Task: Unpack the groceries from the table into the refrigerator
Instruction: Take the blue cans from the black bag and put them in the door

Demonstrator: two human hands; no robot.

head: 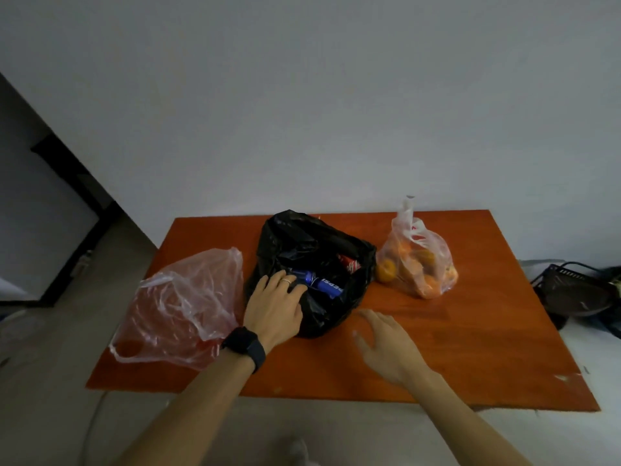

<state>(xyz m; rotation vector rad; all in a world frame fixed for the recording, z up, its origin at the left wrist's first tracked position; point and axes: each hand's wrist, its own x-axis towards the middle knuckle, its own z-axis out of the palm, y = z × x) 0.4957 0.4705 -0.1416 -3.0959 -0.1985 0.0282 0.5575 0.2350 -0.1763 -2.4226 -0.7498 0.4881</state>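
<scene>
A low orange-brown wooden table point(470, 348) stands against a plain pale wall point(302, 95), with three bags in a row on it.

At the left end lies a crumpled, translucent pinkish-red plastic bag point(181, 307), slumped flat with its mouth loose and one handle loop hanging over the near left edge.

In the middle sits a black plastic bag point(322, 250), its mouth gaping open. Inside it lies a blue Pepsi can point(324, 284) on its side, and further back a red can point(351, 263) shows only in part. The left hand point(274, 306) reaches forward from a bare arm with a black smartwatch point(244, 346) at the wrist and a thin ring point(286, 281) on one finger. Its fingers press onto the near left rim of the black bag, just beside the blue can's end; whether they grip the plastic or the can itself I cannot tell.

The right hand point(386, 344) hovers over bare tabletop just right of the black bag, slightly blurred, fingers spread and relaxed, grasping nothing.

Toward the right rear stands a clear plastic bag of oranges point(418, 264), its knotted top sticking up, well apart from both hands. Off the table's right edge, dark tangled gear point(578, 290) lies on the floor.
</scene>
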